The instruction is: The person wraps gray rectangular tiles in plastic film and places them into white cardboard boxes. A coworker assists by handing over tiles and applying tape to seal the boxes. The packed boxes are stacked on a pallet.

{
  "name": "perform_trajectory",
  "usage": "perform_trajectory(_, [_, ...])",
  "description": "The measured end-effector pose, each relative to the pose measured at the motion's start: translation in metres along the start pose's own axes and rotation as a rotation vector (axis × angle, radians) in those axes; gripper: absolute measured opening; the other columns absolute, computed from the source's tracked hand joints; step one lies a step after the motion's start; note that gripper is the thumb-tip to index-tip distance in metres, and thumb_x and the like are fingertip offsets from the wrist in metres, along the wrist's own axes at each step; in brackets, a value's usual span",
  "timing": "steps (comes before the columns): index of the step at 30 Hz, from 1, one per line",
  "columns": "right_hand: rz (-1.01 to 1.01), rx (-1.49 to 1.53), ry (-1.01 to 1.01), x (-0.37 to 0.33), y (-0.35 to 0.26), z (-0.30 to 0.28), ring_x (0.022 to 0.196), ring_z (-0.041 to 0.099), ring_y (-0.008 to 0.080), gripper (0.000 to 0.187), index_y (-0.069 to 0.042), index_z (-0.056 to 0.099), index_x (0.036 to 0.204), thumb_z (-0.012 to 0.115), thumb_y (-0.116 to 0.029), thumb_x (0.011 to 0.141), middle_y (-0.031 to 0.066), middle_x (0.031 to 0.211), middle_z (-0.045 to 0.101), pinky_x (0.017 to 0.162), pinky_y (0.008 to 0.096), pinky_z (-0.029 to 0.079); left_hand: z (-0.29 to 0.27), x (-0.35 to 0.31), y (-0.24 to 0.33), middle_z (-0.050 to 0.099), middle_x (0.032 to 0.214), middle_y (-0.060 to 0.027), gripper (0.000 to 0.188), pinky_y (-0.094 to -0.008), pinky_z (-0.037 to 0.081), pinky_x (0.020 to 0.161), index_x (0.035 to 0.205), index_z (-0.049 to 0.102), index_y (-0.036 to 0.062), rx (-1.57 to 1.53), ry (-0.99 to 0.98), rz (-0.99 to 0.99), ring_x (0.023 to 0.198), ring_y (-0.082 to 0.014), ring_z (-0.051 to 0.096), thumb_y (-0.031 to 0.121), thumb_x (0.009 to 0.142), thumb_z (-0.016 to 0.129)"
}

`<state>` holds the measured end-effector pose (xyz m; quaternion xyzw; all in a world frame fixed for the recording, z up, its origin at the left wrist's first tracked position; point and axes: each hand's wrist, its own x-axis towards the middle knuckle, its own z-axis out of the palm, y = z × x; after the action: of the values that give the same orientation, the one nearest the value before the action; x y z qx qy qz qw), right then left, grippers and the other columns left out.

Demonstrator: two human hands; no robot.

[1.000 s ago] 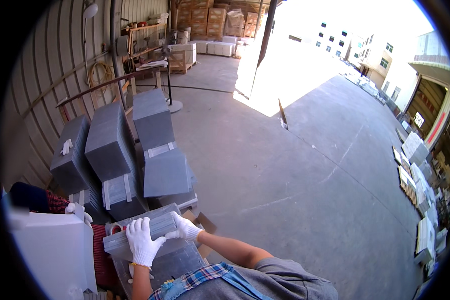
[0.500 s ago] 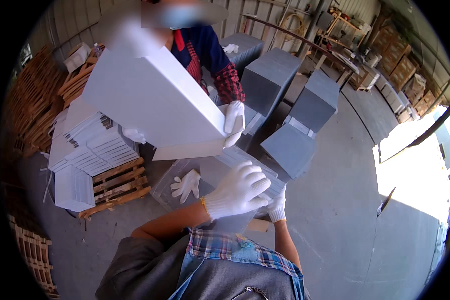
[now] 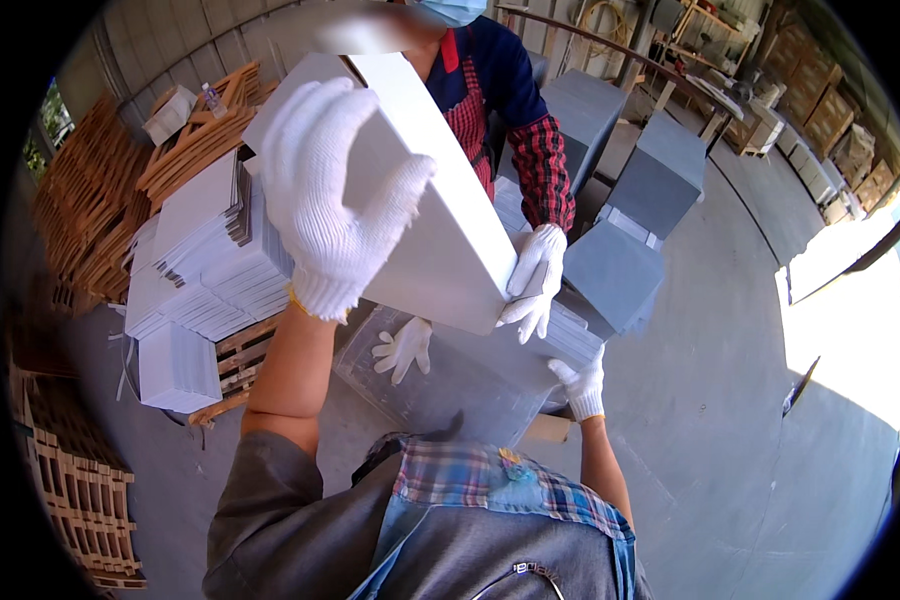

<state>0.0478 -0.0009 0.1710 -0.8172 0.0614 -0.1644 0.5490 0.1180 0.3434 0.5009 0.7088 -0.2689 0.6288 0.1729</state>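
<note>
My left hand (image 3: 345, 195), in a white knit glove, is raised with fingers up and thumb spread, holding nothing. Behind it is a large white box (image 3: 435, 240), tilted; whether my glove touches it I cannot tell. Across from me a co-worker's gloved hand (image 3: 535, 280) rests at the box's lower right corner. My right hand (image 3: 582, 385), also gloved, is at the right edge of a stack of grey flat sheets (image 3: 573, 340), thumb held away from the fingers. A loose white glove (image 3: 405, 350) lies on the grey work surface (image 3: 460, 395) between my arms.
White flat cartons (image 3: 180, 365) are stacked on a wooden pallet (image 3: 245, 360) at left. Brown slatted pieces (image 3: 95, 210) are piled behind them. Grey boxes (image 3: 610, 265) stand at right, past the co-worker. More pallets (image 3: 80, 490) are at lower left.
My left hand has risen from over the sheets to in front of the white box. The box has shifted right, and its lower flap no longer shows. My right hand stays beside the stack.
</note>
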Motion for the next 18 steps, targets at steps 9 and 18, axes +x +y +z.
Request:
perform_trajectory(9, [0.095, 0.156, -0.042, -0.004, 0.002, 0.003, 0.113, 0.061, 0.0205, 0.083, -0.005, 0.047, 0.133, 0.095, -0.017, 0.066, 0.0094, 0.124, 0.064, 0.098, 0.0359, 0.05, 0.019, 0.029, -0.05, 0.059, 0.135, -0.0189, 0.073, -0.0463, 0.045, 0.106, 0.137, 0.056, 0.0058, 0.16, -0.053, 0.005, 0.127, -0.0359, 0.055, 0.044, 0.081, 0.083])
perform_trajectory(18, [0.072, 0.131, -0.045, 0.004, 0.028, 0.003, 0.121, 0.057, 0.0247, 0.084, -0.007, 0.042, 0.142, 0.089, -0.02, 0.075, 0.0118, 0.136, 0.056, 0.097, 0.0367, 0.053, 0.033, 0.044, -0.04, 0.062, 0.135, -0.0164, 0.076, -0.0468, 0.046, 0.106, 0.138, 0.057, 0.0083, -0.041, -0.435, -0.084, 0.127, -0.0341, 0.057, 0.06, 0.085, 0.073])
